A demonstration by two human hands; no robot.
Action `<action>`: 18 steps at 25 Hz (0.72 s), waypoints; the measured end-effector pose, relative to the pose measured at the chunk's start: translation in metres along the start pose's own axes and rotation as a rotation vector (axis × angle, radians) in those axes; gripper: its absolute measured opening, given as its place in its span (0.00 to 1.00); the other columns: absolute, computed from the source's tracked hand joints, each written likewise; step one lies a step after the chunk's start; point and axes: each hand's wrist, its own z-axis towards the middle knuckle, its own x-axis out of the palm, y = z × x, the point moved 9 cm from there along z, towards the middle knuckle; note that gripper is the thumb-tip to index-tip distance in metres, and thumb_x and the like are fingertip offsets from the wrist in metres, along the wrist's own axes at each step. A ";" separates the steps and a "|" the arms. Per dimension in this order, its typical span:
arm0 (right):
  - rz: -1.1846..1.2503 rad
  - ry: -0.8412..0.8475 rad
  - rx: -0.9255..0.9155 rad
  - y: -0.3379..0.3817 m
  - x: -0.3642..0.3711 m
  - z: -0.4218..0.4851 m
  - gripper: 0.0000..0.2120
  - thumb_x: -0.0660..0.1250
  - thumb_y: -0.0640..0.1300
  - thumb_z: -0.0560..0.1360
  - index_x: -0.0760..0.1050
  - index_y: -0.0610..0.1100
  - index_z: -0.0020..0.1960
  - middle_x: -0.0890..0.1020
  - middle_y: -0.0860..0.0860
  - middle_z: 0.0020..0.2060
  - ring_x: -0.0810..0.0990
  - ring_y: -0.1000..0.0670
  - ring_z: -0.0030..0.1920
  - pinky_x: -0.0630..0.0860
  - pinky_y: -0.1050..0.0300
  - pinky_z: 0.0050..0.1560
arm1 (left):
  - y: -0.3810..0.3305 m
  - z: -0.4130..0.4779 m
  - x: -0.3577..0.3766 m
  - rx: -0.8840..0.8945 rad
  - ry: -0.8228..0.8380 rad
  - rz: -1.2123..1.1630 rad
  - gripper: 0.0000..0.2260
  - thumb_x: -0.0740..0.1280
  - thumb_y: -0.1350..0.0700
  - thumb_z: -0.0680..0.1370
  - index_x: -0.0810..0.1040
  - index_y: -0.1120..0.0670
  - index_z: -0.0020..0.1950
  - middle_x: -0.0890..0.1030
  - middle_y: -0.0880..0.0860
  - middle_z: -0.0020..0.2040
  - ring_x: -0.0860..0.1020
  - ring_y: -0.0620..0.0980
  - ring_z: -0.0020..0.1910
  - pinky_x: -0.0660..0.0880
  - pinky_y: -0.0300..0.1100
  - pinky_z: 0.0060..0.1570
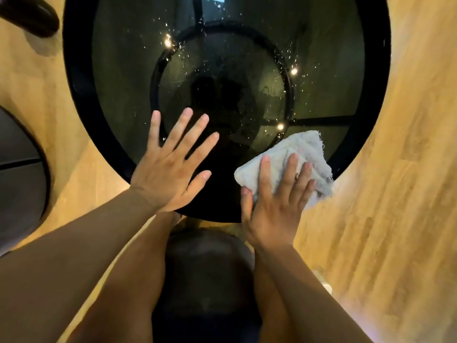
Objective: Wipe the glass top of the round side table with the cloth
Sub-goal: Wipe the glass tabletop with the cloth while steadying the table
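1. While the left hand (pixel 170 169) lies flat with its 5 fingers straight and spread, holding nothing, it covers the near-left part of the round glass worktop (pixel 123 82) and its black rim (pixel 79 82).
2. The right hand (pixel 274 201) presses straight fingers flat on top of the cloth (pixel 296 149), with the thumb alongside the cloth's near corner. A ring (pixel 297 176) shows on 1 finger.
3. The cloth is a white, folded terry pad with a frayed far corner. It lies on the near-right part of the glass and overlaps the rim.
4. The glass is dark, tinted and glossy, and it reflects 3 bright lamp spots. Small droplets (pixel 222 68) are scattered over its centre and far half.
5. Through the glass, a black circular frame ring (pixel 154 78) with straight bars is visible.
6. The floor (pixel 395 169) is light wood-grain plank. A grey rounded piece (pixel 17 181) sits at the left edge.
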 end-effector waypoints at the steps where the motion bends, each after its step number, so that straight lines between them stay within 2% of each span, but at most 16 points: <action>1: -0.006 -0.018 -0.017 -0.010 -0.002 0.012 0.29 0.60 0.54 0.79 0.61 0.48 0.77 0.56 0.36 0.77 0.49 0.31 0.76 0.49 0.31 0.73 | 0.001 0.001 0.001 0.005 -0.015 0.022 0.31 0.58 0.43 0.79 0.58 0.54 0.79 0.55 0.60 0.80 0.51 0.63 0.79 0.44 0.71 0.73; 7: -0.160 -0.122 -0.161 -0.046 -0.042 0.105 0.28 0.56 0.54 0.79 0.59 0.50 0.78 0.59 0.38 0.77 0.54 0.33 0.76 0.51 0.35 0.74 | -0.002 0.002 0.000 0.018 -0.049 0.020 0.30 0.56 0.43 0.80 0.58 0.54 0.80 0.55 0.60 0.80 0.52 0.64 0.79 0.48 0.70 0.73; 10: -0.175 -0.183 -0.118 -0.071 -0.078 0.191 0.27 0.52 0.55 0.80 0.59 0.50 0.78 0.60 0.40 0.77 0.55 0.35 0.76 0.50 0.39 0.75 | -0.002 0.002 -0.001 0.019 -0.067 0.021 0.30 0.57 0.43 0.80 0.59 0.54 0.79 0.56 0.60 0.80 0.53 0.64 0.79 0.48 0.70 0.73; 11: -0.189 -0.169 -0.102 -0.080 -0.091 0.221 0.26 0.53 0.55 0.79 0.63 0.48 0.75 0.62 0.39 0.75 0.57 0.35 0.75 0.53 0.40 0.74 | -0.003 0.003 -0.001 0.018 -0.073 0.022 0.30 0.58 0.44 0.79 0.60 0.54 0.79 0.56 0.60 0.80 0.53 0.64 0.79 0.48 0.70 0.73; 12: -0.221 -0.132 -0.101 -0.085 -0.100 0.247 0.23 0.57 0.54 0.76 0.71 0.44 0.67 0.68 0.36 0.70 0.62 0.34 0.72 0.58 0.39 0.71 | -0.003 0.003 -0.002 0.021 -0.080 0.026 0.30 0.58 0.44 0.79 0.60 0.54 0.79 0.57 0.60 0.80 0.54 0.64 0.79 0.48 0.70 0.73; 13: -0.278 -0.103 -0.100 -0.086 -0.108 0.266 0.18 0.60 0.51 0.72 0.74 0.39 0.53 0.73 0.34 0.61 0.68 0.33 0.67 0.65 0.38 0.65 | -0.004 0.003 -0.002 0.023 -0.088 0.030 0.30 0.58 0.44 0.79 0.60 0.54 0.79 0.57 0.60 0.80 0.54 0.64 0.79 0.48 0.70 0.73; 14: -0.324 -0.077 -0.088 -0.086 -0.112 0.276 0.14 0.61 0.50 0.69 0.72 0.39 0.43 0.75 0.34 0.54 0.71 0.33 0.62 0.70 0.39 0.60 | -0.003 0.003 -0.003 0.024 -0.094 0.031 0.30 0.58 0.44 0.79 0.60 0.55 0.79 0.57 0.60 0.80 0.54 0.65 0.79 0.48 0.70 0.73; 15: -0.336 -0.104 -0.062 -0.084 -0.115 0.276 0.15 0.59 0.52 0.71 0.73 0.39 0.45 0.76 0.35 0.55 0.71 0.34 0.62 0.71 0.41 0.58 | -0.003 0.003 -0.002 0.026 -0.097 0.027 0.30 0.58 0.44 0.79 0.60 0.55 0.79 0.57 0.60 0.80 0.54 0.65 0.79 0.48 0.71 0.73; 16: -0.267 -0.143 -0.008 -0.085 -0.113 0.269 0.20 0.55 0.55 0.75 0.75 0.42 0.56 0.74 0.39 0.63 0.69 0.36 0.65 0.69 0.43 0.60 | -0.003 0.002 -0.003 0.025 -0.101 0.022 0.30 0.58 0.44 0.79 0.61 0.55 0.78 0.58 0.60 0.80 0.54 0.65 0.79 0.48 0.71 0.72; 17: -0.191 -0.213 0.021 -0.081 -0.111 0.254 0.24 0.52 0.57 0.78 0.70 0.47 0.68 0.70 0.44 0.70 0.67 0.37 0.68 0.67 0.45 0.61 | -0.002 0.002 -0.003 0.023 -0.107 0.019 0.29 0.58 0.44 0.79 0.62 0.55 0.78 0.58 0.60 0.79 0.55 0.65 0.78 0.48 0.71 0.72; 18: -0.149 -0.282 0.006 -0.071 -0.108 0.231 0.25 0.51 0.58 0.79 0.66 0.51 0.73 0.68 0.48 0.73 0.67 0.38 0.68 0.66 0.47 0.61 | -0.002 0.003 -0.003 0.020 -0.111 0.016 0.29 0.58 0.44 0.79 0.62 0.55 0.78 0.59 0.60 0.79 0.55 0.65 0.78 0.49 0.72 0.72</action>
